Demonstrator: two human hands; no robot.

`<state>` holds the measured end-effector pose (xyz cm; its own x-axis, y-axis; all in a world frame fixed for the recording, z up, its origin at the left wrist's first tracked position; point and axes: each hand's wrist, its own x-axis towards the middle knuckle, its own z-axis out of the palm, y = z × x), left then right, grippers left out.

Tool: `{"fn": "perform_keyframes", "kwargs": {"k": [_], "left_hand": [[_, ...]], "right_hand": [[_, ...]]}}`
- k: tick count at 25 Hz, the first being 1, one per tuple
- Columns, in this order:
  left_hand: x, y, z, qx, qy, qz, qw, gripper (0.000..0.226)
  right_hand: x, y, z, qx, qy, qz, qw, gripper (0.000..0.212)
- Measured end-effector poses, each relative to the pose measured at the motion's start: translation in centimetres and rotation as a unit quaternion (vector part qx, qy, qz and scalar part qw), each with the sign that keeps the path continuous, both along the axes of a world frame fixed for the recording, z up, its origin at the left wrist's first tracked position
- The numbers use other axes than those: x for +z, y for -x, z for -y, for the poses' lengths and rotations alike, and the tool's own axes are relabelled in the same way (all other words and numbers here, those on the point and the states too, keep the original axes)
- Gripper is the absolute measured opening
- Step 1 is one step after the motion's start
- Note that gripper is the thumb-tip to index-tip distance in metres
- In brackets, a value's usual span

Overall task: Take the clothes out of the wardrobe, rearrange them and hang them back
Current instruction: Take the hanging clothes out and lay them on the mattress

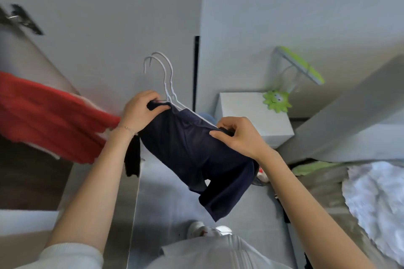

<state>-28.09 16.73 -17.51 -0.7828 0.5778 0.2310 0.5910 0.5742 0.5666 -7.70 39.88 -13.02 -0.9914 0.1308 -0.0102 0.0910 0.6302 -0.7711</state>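
While the navy shorts (pixel 196 155) hang in the air in front of the person, both hands work at opposite ends of the waistband, which lies along the sloping arm of the white hangers (pixel 168 81). Two hooks stand up side by side, so this looks like a pair of hangers held together. The left hand (pixel 140 111) curls round the upper end of the waistband and the wire beneath it, probably to steady the whole bundle. The right hand (pixel 240 137) pinches the lower end of the band between thumb and fingers, apparently to draw the fabric along the hanger arm. The legs of the shorts dangle free below. Whether the shorts are going onto the hanger or coming off cannot be told from this view. A red garment (pixel 48 116) hangs just beside the left wrist, and a black garment (pixel 132 159) droops under that wrist. Further right, a white box (pixel 251 111) carries a green toy (pixel 276 100) at its far edge. A crumpled white cloth (pixel 376 194) lies well apart at the right.
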Motion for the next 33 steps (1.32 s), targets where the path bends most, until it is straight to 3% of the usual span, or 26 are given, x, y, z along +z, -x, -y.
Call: {"fn": "perform_keyframes", "kwargs": {"k": [3,6,13,19,33], "left_hand": [[-0.1,-2.9,-6.3,-0.005,-0.024,-0.022,0.999,0.047],[0.3,-6.5,-12.5,-0.035,-0.058,0.011,0.998,0.05],[0.9,-17.9,-27.3,-0.163,-0.038,0.038,0.985,0.05],[0.9,-28.9,-39.7,-0.263,-0.042,0.05,0.963,0.051],[2.9,-45.5,-69.6,-0.466,-0.052,0.086,0.879,0.06]], "right_hand": [[0.1,-4.3,-3.9,-0.073,-0.05,-0.001,0.996,0.03],[-0.2,-9.0,-7.2,-0.171,-0.071,-0.004,0.983,0.033],[-1.5,-23.5,-14.7,-0.372,-0.086,-0.009,0.924,0.059],[-1.3,-36.0,-21.6,-0.472,-0.065,-0.007,0.879,0.052],[-0.9,-51.2,-39.8,-0.692,-0.083,0.002,0.718,0.051]]}}
